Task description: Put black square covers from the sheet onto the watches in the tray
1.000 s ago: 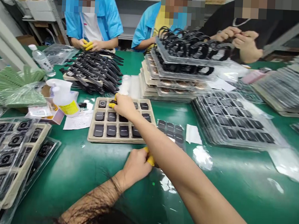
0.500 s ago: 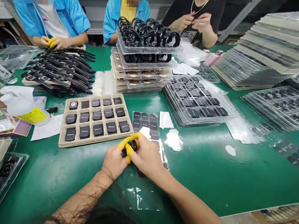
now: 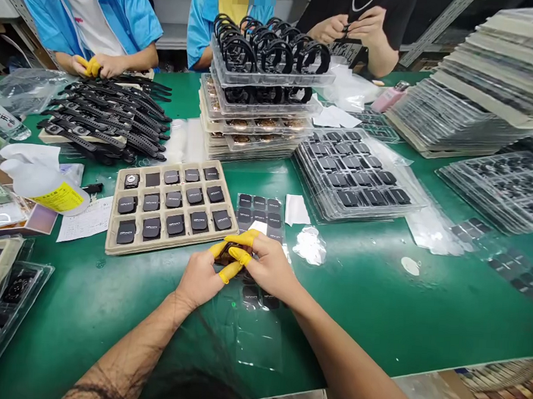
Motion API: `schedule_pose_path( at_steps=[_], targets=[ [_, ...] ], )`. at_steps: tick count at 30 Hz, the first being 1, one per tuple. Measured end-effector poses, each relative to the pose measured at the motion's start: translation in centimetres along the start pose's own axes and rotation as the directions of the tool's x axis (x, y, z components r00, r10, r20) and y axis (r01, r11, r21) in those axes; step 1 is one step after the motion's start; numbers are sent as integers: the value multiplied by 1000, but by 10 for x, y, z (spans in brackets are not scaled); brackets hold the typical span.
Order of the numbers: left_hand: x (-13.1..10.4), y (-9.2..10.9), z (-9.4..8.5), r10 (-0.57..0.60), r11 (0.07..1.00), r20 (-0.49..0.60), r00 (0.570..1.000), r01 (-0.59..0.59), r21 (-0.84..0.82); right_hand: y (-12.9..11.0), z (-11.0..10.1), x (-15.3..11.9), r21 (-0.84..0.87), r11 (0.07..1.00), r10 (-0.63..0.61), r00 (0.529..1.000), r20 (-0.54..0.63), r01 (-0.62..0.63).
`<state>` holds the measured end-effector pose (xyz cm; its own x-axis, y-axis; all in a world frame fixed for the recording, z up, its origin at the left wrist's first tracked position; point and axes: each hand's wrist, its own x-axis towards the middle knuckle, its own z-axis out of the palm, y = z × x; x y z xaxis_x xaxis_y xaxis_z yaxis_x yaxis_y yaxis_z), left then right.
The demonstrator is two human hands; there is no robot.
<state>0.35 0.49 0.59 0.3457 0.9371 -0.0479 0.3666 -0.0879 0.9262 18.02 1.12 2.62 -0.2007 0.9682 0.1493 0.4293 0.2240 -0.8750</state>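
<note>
1. My left fingers (image 3: pixel 229 273) and right fingers (image 3: pixel 245 238) are clamped on a dark piece (image 3: pixel 227 254), over the counter (image 3: pixel 354 311).
2. That piece is at 4 o'clock from the tray (image 3: pixel 170 242).
3. Most tray spots have dark squares (image 3: pixel 174 224).
4. From the piece, a sheet (image 3: pixel 260 210) lies at 1 o'clock, the bottle (image 3: pixel 48 188) near 9.

Left hand (image 3: pixel 200 274), right hand (image 3: pixel 271 264), dark piece (image 3: pixel 225 254) between
</note>
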Motion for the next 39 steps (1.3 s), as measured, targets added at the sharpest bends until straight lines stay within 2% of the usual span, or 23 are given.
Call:
schedule_pose_path(
  at_steps=[3, 5, 8, 12, 16, 20, 23, 27, 34, 37, 39],
  targets=[
    [0, 0, 0, -68, 991, 0, 998, 67, -118, 1, -5, 2, -53, 998, 38, 999, 4, -37],
    [-1, 0, -1, -99, 989, 5, 995, 99, -113, 1, -9, 2, -67, 997, 35, 999, 27, -33],
    [-1, 0, -1, -107, 991, 13, 994, 108, -80, 2, -10, 2, -29, 999, 40, 999, -2, -40],
    [-1, -2, -1, -72, 987, 18, 997, 74, -145, 3, -8, 0, -85, 992, -95, 995, -10, 94],
    [-1, -5, 2, -41, 977, 27, 999, 45, -207, 4, -13, -3, -208, 953, -212, 976, 55, 219],
    [-2, -6, 2, -25, 987, 26, 999, 28, -158, 4, -20, -3, -246, 931, -231, 958, 170, 268],
    [-3, -6, 3, -30, 991, 18, 999, 32, -132, 3, -22, -1, -216, 937, -231, 950, 209, 276],
    [-2, -6, 4, -35, 987, -10, 999, 33, -157, 5, -21, 0, -154, 954, -221, 951, 216, 256],
    [-1, -5, 4, -61, 979, -12, 998, 58, -193, 12, -15, -4, -247, 921, -246, 942, 229, 300],
    [-1, -5, 4, -70, 970, -2, 998, 68, -232, 5, -16, -2, -170, 936, -268, 937, 222, 308],
    [-1, -6, 4, -94, 966, -5, 996, 90, -241, 4, -27, -3, -1, 956, -291, 943, 162, 295]
  ],
)
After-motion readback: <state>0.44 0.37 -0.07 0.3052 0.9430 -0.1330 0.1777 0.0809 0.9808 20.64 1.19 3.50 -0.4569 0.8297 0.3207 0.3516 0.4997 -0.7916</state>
